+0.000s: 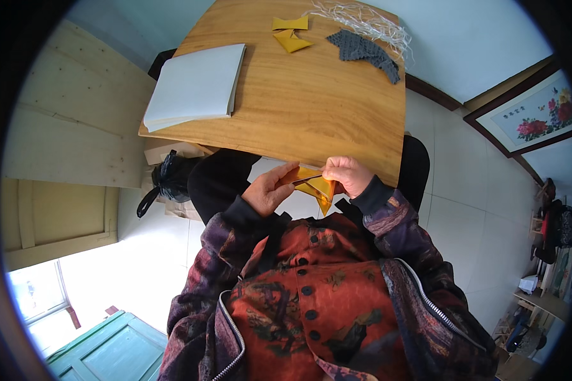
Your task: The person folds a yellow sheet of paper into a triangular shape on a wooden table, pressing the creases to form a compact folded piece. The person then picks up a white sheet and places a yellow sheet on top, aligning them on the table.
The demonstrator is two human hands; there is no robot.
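Note:
A partly folded sheet of shiny yellow paper is held between my two hands, just off the near edge of the wooden table. My left hand grips its left side with thumb and fingers closed. On the other side, my right hand pinches the upper right part, thumb on top. One pointed corner of the paper hangs down toward my lap. At the table's far side lie a folded yellow paper piece and a flat yellow piece touching it.
On the table's left rests a stack of white paper. A grey knitted cloth and a heap of clear shredded strips lie at the far right. Below the table's left side sits a black plastic bag. A framed flower picture leans at the right.

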